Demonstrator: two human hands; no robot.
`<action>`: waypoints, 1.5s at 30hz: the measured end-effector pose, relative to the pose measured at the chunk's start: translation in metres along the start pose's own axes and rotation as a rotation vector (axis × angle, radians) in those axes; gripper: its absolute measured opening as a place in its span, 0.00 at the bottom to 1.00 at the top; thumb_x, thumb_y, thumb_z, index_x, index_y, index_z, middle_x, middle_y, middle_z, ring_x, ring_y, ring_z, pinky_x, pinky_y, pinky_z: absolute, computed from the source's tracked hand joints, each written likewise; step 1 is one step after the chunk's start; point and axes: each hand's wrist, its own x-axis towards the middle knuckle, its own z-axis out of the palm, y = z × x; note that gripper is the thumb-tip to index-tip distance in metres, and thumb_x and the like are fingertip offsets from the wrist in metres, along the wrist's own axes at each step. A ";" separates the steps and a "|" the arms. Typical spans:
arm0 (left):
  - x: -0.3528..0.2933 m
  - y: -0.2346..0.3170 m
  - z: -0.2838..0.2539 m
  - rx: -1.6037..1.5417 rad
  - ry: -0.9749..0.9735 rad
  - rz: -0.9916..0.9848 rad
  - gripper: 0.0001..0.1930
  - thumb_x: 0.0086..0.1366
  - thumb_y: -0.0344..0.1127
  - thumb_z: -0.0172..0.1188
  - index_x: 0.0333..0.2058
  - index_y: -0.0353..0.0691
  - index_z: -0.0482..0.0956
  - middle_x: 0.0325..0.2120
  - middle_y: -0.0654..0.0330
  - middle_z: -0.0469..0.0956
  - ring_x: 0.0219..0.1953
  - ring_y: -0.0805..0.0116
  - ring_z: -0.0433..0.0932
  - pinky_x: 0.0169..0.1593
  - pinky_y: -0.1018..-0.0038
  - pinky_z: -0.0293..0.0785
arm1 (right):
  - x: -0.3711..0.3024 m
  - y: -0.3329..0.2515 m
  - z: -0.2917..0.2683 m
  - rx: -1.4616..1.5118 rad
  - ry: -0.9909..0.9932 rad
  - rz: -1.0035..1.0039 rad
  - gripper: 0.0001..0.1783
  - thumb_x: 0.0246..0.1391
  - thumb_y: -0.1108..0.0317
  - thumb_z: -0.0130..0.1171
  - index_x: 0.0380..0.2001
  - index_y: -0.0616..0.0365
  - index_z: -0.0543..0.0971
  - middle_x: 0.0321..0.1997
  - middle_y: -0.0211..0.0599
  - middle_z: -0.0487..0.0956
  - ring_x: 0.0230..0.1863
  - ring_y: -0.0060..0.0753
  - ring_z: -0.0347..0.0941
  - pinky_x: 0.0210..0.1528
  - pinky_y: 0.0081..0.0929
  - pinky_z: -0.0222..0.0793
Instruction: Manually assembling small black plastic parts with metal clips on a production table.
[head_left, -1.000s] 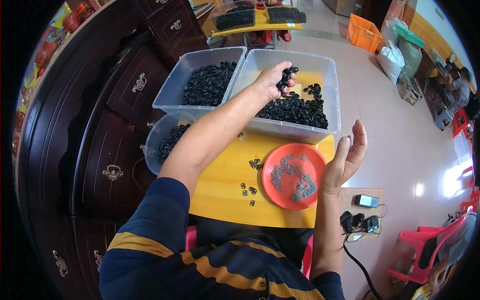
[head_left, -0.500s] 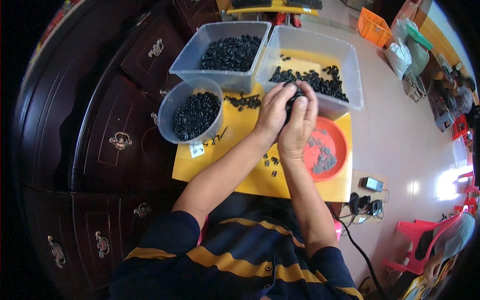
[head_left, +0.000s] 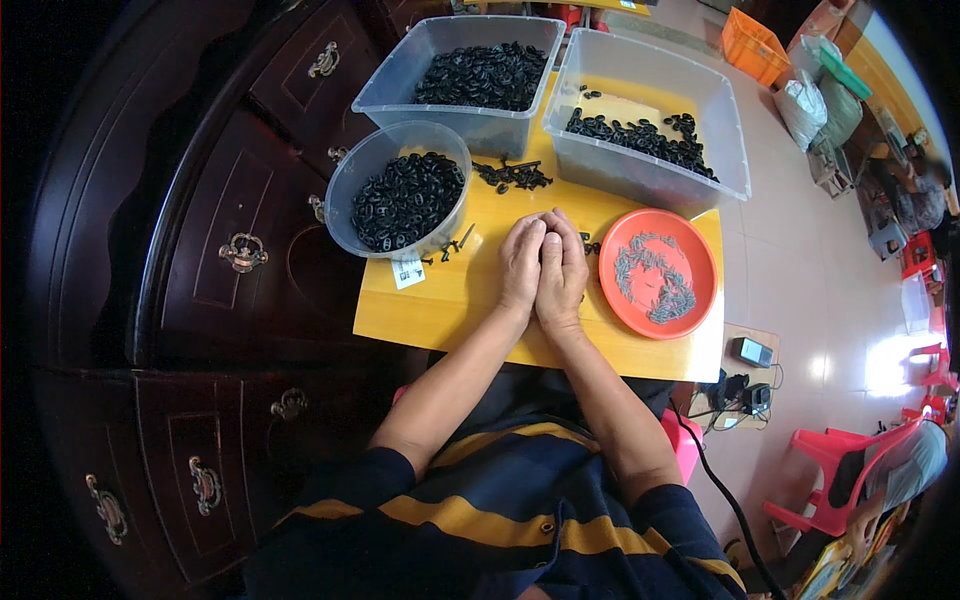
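Observation:
Over the middle of the yellow table, my left hand (head_left: pixel 519 262) and my right hand (head_left: pixel 563 268) are cupped together, thumbs side by side on top. Their fingers close round a handful of small black plastic parts, which the hands now hide. To the right of them lies a shallow orange-red dish (head_left: pixel 612 292) holding many small grey metal pins. A few loose black parts (head_left: pixel 592 245) show between my right hand and this dish. Beyond my hands a small pile of black parts and stems (head_left: pixel 513 176) lies on the tabletop.
Two clear rectangular bins, the left (head_left: pixel 535 127) and the right (head_left: pixel 735 150), stand at the back with black parts inside. A round clear tub (head_left: pixel 345 235) of black oval parts sits left. Dark drawers (head_left: pixel 215 200) border the table's left. Electronic devices (head_left: pixel 752 352) and cables lie lower right.
Both cupped hands have come back toward me from the right bin's near edge, down over the table. The black parts seen between them are now covered. The whole view has shifted slightly.

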 end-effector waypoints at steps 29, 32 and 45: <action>-0.054 -0.011 -0.012 0.173 -0.269 0.147 0.39 0.76 0.64 0.33 0.70 0.36 0.54 0.69 0.43 0.57 0.72 0.53 0.54 0.74 0.60 0.43 | -0.104 -0.035 -0.184 0.403 -0.121 0.301 0.35 0.72 0.42 0.35 0.61 0.63 0.71 0.54 0.45 0.81 0.57 0.33 0.74 0.62 0.33 0.63; -0.063 -0.011 -0.013 0.189 -0.260 0.134 0.40 0.75 0.65 0.33 0.71 0.38 0.52 0.70 0.44 0.55 0.73 0.53 0.51 0.74 0.58 0.41 | -0.111 -0.030 -0.185 0.422 -0.114 0.308 0.34 0.73 0.43 0.35 0.59 0.63 0.73 0.51 0.44 0.82 0.53 0.31 0.75 0.58 0.32 0.66; -0.098 0.006 -0.037 0.503 -0.181 0.302 0.26 0.75 0.48 0.50 0.62 0.36 0.69 0.61 0.45 0.70 0.65 0.55 0.67 0.68 0.64 0.61 | -0.115 -0.032 -0.188 0.435 -0.151 0.392 0.25 0.73 0.50 0.43 0.53 0.62 0.76 0.42 0.39 0.83 0.46 0.29 0.78 0.54 0.28 0.71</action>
